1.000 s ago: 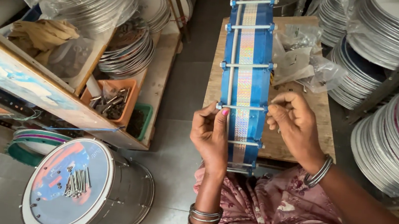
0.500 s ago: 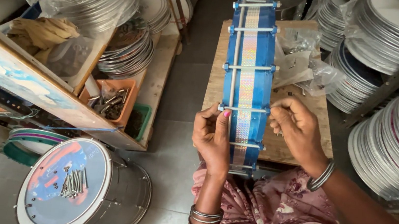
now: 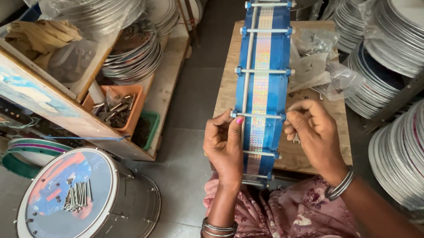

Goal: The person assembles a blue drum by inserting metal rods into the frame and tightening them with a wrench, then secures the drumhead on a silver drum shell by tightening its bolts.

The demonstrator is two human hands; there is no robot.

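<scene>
Your left hand [image 3: 226,145] clasps the blue drum shell [image 3: 260,87], steadying it on edge across the wooden counter [image 3: 231,63] and your lap; your right hand [image 3: 314,135] pinches a tension rod [image 3: 257,115] end, so both sides are braced.

The blue drum [image 3: 260,82] hides much of the desk [image 3: 225,89] beneath it. At three o'clock, stacked metal rings [image 3: 418,156] run off the edge. Right fingers [image 3: 295,125] conceal a small tool.
</scene>
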